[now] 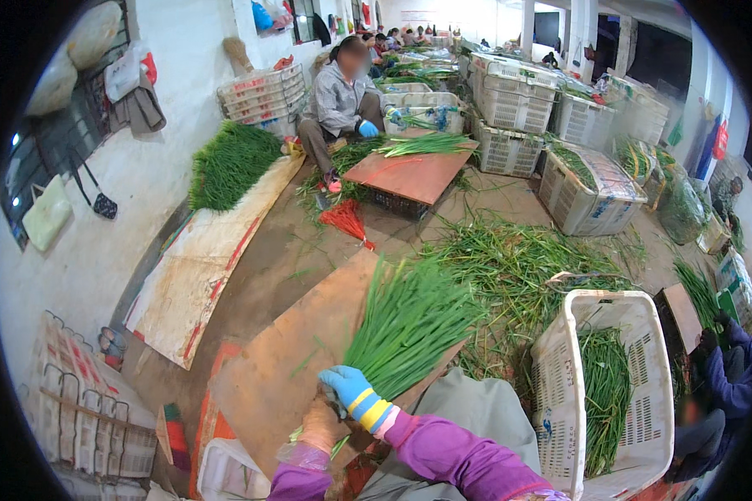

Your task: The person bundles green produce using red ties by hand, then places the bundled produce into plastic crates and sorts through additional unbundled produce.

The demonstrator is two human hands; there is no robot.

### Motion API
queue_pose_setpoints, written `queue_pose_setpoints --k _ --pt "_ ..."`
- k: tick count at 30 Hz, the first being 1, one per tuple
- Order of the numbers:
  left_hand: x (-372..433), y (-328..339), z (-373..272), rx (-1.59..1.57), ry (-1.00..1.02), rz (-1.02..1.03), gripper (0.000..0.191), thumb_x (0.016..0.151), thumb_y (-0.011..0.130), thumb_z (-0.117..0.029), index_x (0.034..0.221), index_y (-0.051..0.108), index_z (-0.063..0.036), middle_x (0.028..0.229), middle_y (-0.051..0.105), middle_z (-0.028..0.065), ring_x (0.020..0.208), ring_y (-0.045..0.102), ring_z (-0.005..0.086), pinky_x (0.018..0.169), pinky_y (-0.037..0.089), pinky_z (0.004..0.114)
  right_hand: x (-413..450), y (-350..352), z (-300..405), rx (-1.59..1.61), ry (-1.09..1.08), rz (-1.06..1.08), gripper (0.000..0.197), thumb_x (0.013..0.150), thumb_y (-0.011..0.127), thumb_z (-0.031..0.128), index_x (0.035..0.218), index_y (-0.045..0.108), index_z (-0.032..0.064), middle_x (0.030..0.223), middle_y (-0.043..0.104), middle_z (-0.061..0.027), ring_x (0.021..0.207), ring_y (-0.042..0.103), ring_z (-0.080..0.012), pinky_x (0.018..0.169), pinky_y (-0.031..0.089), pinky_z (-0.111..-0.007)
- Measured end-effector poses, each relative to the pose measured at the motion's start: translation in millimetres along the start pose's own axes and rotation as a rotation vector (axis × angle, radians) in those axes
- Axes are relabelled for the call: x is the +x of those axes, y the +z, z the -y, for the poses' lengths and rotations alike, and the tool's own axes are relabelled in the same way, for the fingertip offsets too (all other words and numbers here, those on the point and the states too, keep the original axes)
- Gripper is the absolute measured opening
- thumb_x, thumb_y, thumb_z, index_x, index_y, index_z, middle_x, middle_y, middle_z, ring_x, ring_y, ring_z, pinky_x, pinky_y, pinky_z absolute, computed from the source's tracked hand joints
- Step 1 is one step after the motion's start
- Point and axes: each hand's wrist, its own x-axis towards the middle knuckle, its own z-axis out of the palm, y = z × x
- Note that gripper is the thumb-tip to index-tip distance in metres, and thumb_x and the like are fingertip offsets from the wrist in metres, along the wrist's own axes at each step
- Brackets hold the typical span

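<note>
A fanned bundle of long green leafy stalks, which look like garlic chives [413,325], lies across a brown board [288,369] in front of me. My right hand [349,389], in a blue glove with a yellow-striped cuff, grips the bundle near its lower end. Right below it, touching it, my left hand [319,419] closes around the stalk bases. Pale stem ends stick out beside the left hand, whose wrist has clear plastic around it. The fingers of both hands are partly hidden.
Loose leaves [526,263] litter the floor beyond the board. At my right stands a white plastic crate [558,388] holding greens. A small white container [229,473] is at lower left. Red ties [344,219] lie ahead, near a seated co-worker [344,94] at another board [413,172].
</note>
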Motion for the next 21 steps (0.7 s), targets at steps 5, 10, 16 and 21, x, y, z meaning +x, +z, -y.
queue_pose_setpoints --k 5,10,16,21 --pt "9 38 19 -0.402 0.242 0.079 0.034 0.088 0.049 -0.027 0.117 0.050 -0.0076 0.106 0.060 0.0093 0.100 0.057 0.0214 0.084 0.046 0.030 -8 -10 -27 -0.204 -0.219 -0.033 0.022 0.086 0.058 0.022 0.075 0.060 0.0031 0.058 0.050 0.0014 0.048 0.043 -0.0070 0.043 0.033 -0.022" --pt "9 24 5 -0.661 -0.154 0.142 0.038 0.094 0.040 -0.031 0.116 0.054 -0.0038 0.116 0.056 0.0128 0.105 0.053 0.0204 0.090 0.043 0.030 -57 -9 -13 -0.439 -0.365 -0.015 0.018 0.083 0.058 0.019 0.078 0.060 0.0021 0.063 0.053 -0.0090 0.061 0.053 -0.0196 0.060 0.045 -0.033" --pt "49 28 50 -0.964 0.045 0.261 0.027 0.088 0.051 -0.013 0.111 0.058 -0.0008 0.100 0.062 0.0122 0.089 0.059 0.0210 0.082 0.049 0.034 -38 -49 1 -0.968 -1.013 0.071 0.016 0.081 0.060 0.019 0.094 0.063 0.0086 0.096 0.060 -0.0147 0.082 0.058 -0.0329 0.072 0.049 -0.037" --pt "1 -32 -9 -1.508 -0.432 0.760 0.039 0.078 0.067 -0.020 0.110 0.056 -0.0004 0.093 0.065 0.0166 0.079 0.065 0.0280 0.072 0.056 0.040 -97 -102 91 -0.200 -0.612 -0.446 0.018 0.077 0.066 0.010 0.093 0.062 0.0032 0.083 0.061 -0.0098 0.073 0.061 -0.0211 0.065 0.047 -0.030"
